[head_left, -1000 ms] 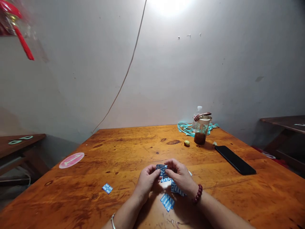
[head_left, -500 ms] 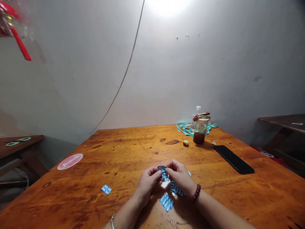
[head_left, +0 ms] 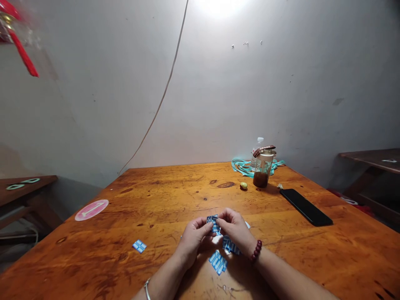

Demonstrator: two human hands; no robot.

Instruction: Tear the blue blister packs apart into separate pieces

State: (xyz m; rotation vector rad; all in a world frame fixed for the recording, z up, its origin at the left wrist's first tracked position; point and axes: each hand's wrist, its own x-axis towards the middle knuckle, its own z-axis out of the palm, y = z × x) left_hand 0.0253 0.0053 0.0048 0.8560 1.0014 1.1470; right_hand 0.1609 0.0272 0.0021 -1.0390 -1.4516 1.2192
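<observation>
Between my two hands is a small blue-and-white sheet of labels [head_left: 213, 225], raised a little over the wooden table [head_left: 175, 187]. My left hand [head_left: 196, 241] pinches its left side between thumb and fingers. On the other side, my right hand [head_left: 236, 231] grips the upper right edge with thumb and forefinger. Under my right palm lie more blue-and-white label pieces [head_left: 230, 246], partly covered. Another label piece [head_left: 218, 262] rests on the wood between my forearms. Off to the left sits a smaller label piece [head_left: 139, 246] by itself.
A black phone [head_left: 306, 207] lies at the right. Farther back stand a bottle of dark drink [head_left: 261, 173], a clear plastic bottle [head_left: 259, 143] and a turquoise strap [head_left: 240, 166]. A small yellowish object [head_left: 243, 186] is nearby. A pink round sticker [head_left: 91, 210] marks the left edge.
The view has shifted very slightly. Both hands keep their hold on the label sheet, with barely any finger movement; the loose pieces stay where they were.
</observation>
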